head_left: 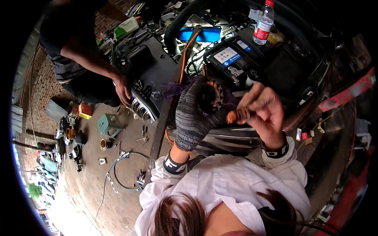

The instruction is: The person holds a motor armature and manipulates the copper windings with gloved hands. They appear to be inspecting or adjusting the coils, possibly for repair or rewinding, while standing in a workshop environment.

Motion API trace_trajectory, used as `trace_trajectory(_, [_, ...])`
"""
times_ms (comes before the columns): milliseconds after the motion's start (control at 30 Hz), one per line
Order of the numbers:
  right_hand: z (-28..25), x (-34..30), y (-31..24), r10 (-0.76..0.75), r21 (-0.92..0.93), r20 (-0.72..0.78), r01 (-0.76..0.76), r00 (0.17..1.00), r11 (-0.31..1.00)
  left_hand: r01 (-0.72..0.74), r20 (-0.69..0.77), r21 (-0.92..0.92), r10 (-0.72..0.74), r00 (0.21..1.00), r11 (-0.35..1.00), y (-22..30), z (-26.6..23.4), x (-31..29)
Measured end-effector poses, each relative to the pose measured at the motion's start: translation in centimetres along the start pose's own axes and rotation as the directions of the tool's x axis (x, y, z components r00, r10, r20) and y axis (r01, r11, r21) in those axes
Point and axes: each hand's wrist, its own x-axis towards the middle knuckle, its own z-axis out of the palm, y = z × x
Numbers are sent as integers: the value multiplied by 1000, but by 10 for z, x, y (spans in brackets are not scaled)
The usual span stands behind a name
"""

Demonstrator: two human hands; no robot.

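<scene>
Engine bay ahead, battery (232,59) at far right with a bottle (263,23) behind it, another person's hand (123,89) on the engine's left edge, stool (109,124) and cable loop (122,173) on the ground at left (tins nearby).

The left hand (195,114), in a grey knit glove, is raised over an open engine bay (157,67). The bare right hand (263,112) pinches a small rusty part (236,115) just beside the glove's fingertips. A battery (232,59) and a bottle (263,23) stand beyond. A co-worker's hand (123,89) rests on the engine's edge; tools (75,137) lie on the ground at left.
</scene>
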Motion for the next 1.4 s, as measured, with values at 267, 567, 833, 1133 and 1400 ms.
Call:
trace_trajectory(267, [-6,-22,3,-23,35,25,22,999,999,189,39,-458,-193,980,869,-16,18,-4])
trace_trajectory(567, [-1,-34,6,91,9,-58,-91,994,996,160,-2,-327,-170,985,931,-29,20,-2])
trace_trajectory(833, [3,-32,12,141,-232,83,-118,987,966,189,-52,12,-188,981,982,-11,25,5])
trace_trajectory(1133, [-61,-22,11,108,380,-634,186,766,906,0,44,-231,11,999,973,-37,19,-6])
trace_trajectory(1400, [-53,22,-24,-222,-993,-105,-89,969,79,-313,211,75,292,933,947,1,1,-2])
